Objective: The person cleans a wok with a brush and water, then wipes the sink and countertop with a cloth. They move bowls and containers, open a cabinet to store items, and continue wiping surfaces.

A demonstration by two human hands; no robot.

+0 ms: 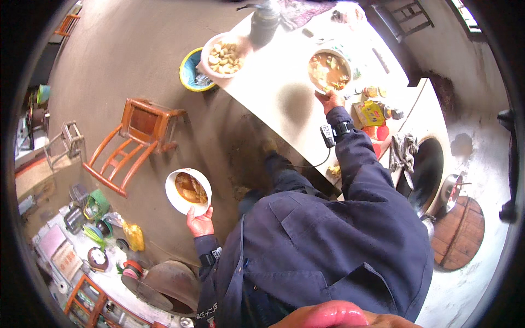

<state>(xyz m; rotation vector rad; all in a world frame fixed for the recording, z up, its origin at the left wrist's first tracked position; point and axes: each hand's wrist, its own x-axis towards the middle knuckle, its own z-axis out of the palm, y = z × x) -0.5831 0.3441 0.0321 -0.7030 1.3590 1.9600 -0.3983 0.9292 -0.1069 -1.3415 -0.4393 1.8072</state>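
Observation:
My left hand [200,223] grips the lower rim of a white bowl [170,186] out over the floor, to the left of my body. Inside that bowl are pieces of food [192,188] in a reddish-brown sauce. With my arm stretched forward, my right hand [331,100] holds the near side of a second pale bowl [315,87] above the white tabletop [266,78]. Brown soup with yellowish and green bits [329,70] fills this one. Whether its base touches the table, I cannot tell. A dark rounded shadow lies on the tabletop to its left.
By my right forearm are a yellow packet [369,113] and small jars [374,92]. A pink basin of pale, rounded food pieces [225,57] stands at the table's left edge, beside a yellow-rimmed bin [183,69]. A wooden chair [137,139] is on the floor; a wok [428,176] sits right.

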